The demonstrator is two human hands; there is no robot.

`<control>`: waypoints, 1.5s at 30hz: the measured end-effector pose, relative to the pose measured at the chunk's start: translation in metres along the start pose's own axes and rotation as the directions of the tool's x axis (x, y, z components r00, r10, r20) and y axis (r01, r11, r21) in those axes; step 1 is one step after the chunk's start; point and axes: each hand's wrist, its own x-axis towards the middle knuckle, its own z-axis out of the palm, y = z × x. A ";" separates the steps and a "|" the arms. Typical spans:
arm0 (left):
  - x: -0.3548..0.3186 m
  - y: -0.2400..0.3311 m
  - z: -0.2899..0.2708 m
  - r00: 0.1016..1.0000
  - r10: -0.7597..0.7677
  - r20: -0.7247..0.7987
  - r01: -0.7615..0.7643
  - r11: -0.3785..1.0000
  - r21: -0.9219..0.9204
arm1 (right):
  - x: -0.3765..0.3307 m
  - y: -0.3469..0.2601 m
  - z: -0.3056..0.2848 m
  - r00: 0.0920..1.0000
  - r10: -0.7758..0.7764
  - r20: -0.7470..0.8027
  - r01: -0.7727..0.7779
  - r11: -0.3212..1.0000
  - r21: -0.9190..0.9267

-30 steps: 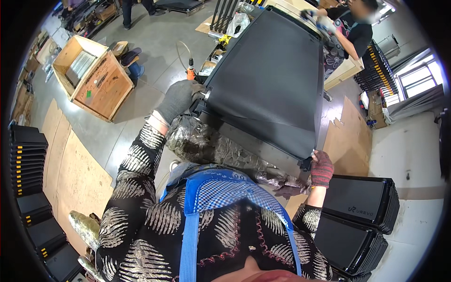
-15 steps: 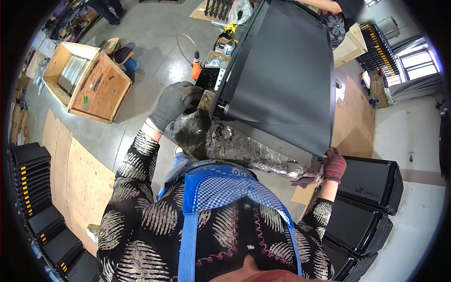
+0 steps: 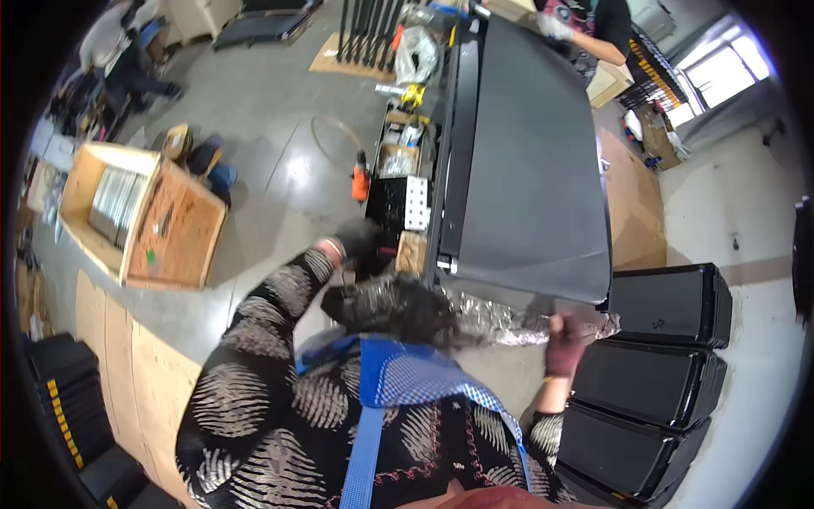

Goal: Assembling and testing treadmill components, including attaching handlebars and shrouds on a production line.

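A large black flat panel [image 3: 526, 170] lies in front of me, its near end wrapped in crinkled silver foil [image 3: 500, 318]. My left hand [image 3: 360, 246], in a dark glove, is at the panel's near left corner beside a small wooden block. My right hand [image 3: 566, 343], in a dark red glove, grips the foil-wrapped edge at the near right corner. Another person's gloved hand [image 3: 555, 25] holds the panel's far end.
An open wooden crate [image 3: 144, 212] stands on the grey floor to the left. Black cases [image 3: 670, 356] are stacked at the right, more at the lower left. An orange tool [image 3: 361, 182] and boxes of parts lie along the panel's left side.
The view swung, so the panel now stretches away lengthwise. My left hand dropped lower at the near left corner, and my right hand stayed clamped on the foil edge.
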 end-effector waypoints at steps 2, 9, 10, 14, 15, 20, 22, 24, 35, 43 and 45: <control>0.026 0.006 0.011 0.984 0.170 0.057 -0.176 0.977 0.124 | -0.043 -0.021 0.046 0.996 0.066 0.060 -0.070 0.995 0.066; 0.095 -0.054 0.130 0.969 0.246 -0.040 -0.216 0.909 0.356 | -0.104 -0.077 0.134 0.973 0.230 0.031 -0.231 0.948 0.218; 0.101 -0.058 0.140 0.970 0.111 -0.217 -0.071 0.980 0.186 | -0.106 -0.075 0.133 0.979 0.204 0.025 -0.204 0.954 0.217; 0.121 -0.061 0.158 0.965 0.121 -0.231 -0.111 0.992 0.052 | -0.112 -0.071 0.137 0.980 0.200 0.008 -0.197 0.956 0.218; 0.117 -0.061 0.156 0.986 0.134 -0.102 -0.128 0.990 0.062 | -0.112 -0.070 0.138 0.971 0.237 0.023 -0.236 0.945 0.226; 0.092 -0.026 0.084 0.945 0.172 0.277 -0.197 0.978 0.063 | -0.112 -0.079 0.138 0.965 0.263 -0.016 -0.257 0.953 0.157; 0.086 -0.037 0.082 0.956 0.208 0.208 -0.221 0.974 0.040 | -0.108 -0.088 0.136 0.971 0.239 -0.018 -0.233 0.959 0.161; 0.079 -0.041 0.074 0.955 0.289 0.070 -0.289 0.957 -0.002 | -0.104 -0.092 0.135 0.979 0.203 -0.031 -0.196 0.967 0.161; 0.080 -0.038 0.062 0.985 0.160 -0.058 -0.158 0.987 0.037 | -0.111 -0.075 0.141 0.981 0.187 -0.050 -0.180 0.976 0.123; 0.056 -0.017 0.004 0.955 -0.013 -0.296 -0.157 0.826 -0.542 | -0.104 -0.087 0.130 0.972 0.232 0.047 -0.236 0.952 0.196; 0.041 -0.001 -0.027 0.992 -0.104 -0.072 -0.075 -0.027 -0.997 | -0.100 -0.084 0.130 0.961 0.269 0.066 -0.277 0.916 0.290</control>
